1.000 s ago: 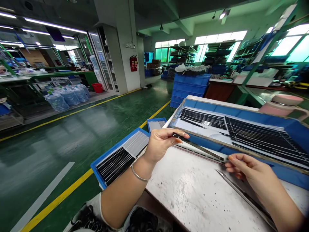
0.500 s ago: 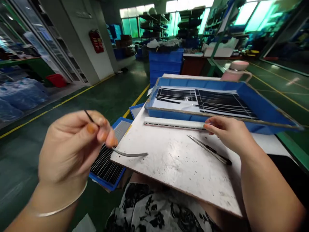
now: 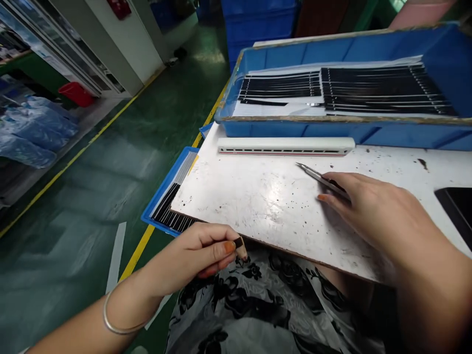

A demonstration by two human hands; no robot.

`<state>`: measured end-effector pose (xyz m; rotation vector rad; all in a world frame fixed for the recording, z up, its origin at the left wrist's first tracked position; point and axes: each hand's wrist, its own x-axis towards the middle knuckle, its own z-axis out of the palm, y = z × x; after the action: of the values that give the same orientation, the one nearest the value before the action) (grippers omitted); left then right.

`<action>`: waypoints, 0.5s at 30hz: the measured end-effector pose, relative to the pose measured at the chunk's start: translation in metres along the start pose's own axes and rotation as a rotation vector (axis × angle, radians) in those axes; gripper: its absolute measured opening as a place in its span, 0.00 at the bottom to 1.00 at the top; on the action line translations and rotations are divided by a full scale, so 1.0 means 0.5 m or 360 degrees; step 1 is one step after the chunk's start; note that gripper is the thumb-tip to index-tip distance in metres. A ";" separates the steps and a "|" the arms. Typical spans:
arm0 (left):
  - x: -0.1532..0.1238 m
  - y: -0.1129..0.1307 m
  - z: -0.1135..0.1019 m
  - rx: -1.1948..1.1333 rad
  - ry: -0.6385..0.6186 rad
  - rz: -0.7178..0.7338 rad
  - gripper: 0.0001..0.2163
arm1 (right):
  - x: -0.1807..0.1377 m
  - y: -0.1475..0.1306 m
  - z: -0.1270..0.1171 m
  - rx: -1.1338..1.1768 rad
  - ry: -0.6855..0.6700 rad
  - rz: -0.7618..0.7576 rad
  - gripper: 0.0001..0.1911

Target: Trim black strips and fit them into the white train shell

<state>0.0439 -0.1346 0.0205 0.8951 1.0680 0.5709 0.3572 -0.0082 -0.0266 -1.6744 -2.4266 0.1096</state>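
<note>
My left hand [image 3: 199, 255] hangs low over my lap, just past the board's near edge, pinching a small dark strip end [image 3: 239, 242]; most of the strip is hidden by my fingers. My right hand [image 3: 368, 211] rests on the white work board [image 3: 258, 206] and is closed on steel tweezers [image 3: 320, 177], their tips pointing up and left. Beyond them lies a white slotted plastic bar [image 3: 285, 146]. A blue tray [image 3: 295, 129] behind the bar holds black striped strips [image 3: 379, 91] on white sheets.
A smaller blue tray [image 3: 162, 183] of black strips sits partly under the board's left edge. A floral cloth [image 3: 254, 300] covers my lap. A dark flat object [image 3: 455, 206] lies at the right. Green floor with a yellow line [image 3: 137, 251] spreads left.
My left hand has dropped toward my lap, and the curved strip is now mostly hidden. My right hand has moved off the white bar onto the tweezers. The view has tilted down.
</note>
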 end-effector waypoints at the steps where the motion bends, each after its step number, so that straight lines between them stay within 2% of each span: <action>1: 0.012 -0.016 0.003 -0.0069 -0.0015 -0.0034 0.12 | -0.005 0.001 0.003 0.0042 0.0032 0.0002 0.18; 3: 0.047 -0.048 0.020 -0.0116 -0.0056 -0.0045 0.11 | -0.016 0.007 0.001 0.0129 0.0114 0.0059 0.17; 5: 0.096 -0.079 0.052 0.0042 -0.0164 0.0045 0.10 | -0.027 0.014 -0.014 0.0187 0.0259 0.0192 0.17; 7: 0.155 -0.108 0.099 0.0421 -0.0388 0.0191 0.10 | -0.039 0.015 -0.035 0.0237 0.0486 0.0337 0.20; 9: 0.214 -0.142 0.152 0.0834 -0.0693 0.0307 0.10 | -0.053 0.007 -0.053 0.0379 0.0704 0.0410 0.16; 10: 0.240 -0.161 0.176 0.0927 -0.0851 0.0321 0.10 | -0.062 0.000 -0.060 0.0475 0.0822 0.0424 0.15; 12: 0.278 -0.198 0.212 0.1028 -0.1109 0.0343 0.07 | -0.086 -0.015 -0.073 0.0602 0.0901 0.0428 0.13; 15: 0.303 -0.236 0.236 0.1162 -0.1292 0.0376 0.07 | -0.141 -0.030 -0.094 0.0765 0.0982 0.0535 0.10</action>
<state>0.2103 -0.1209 -0.1309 1.7174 0.3986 -0.0521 0.3770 -0.0813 0.0136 -1.5691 -1.5190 0.1750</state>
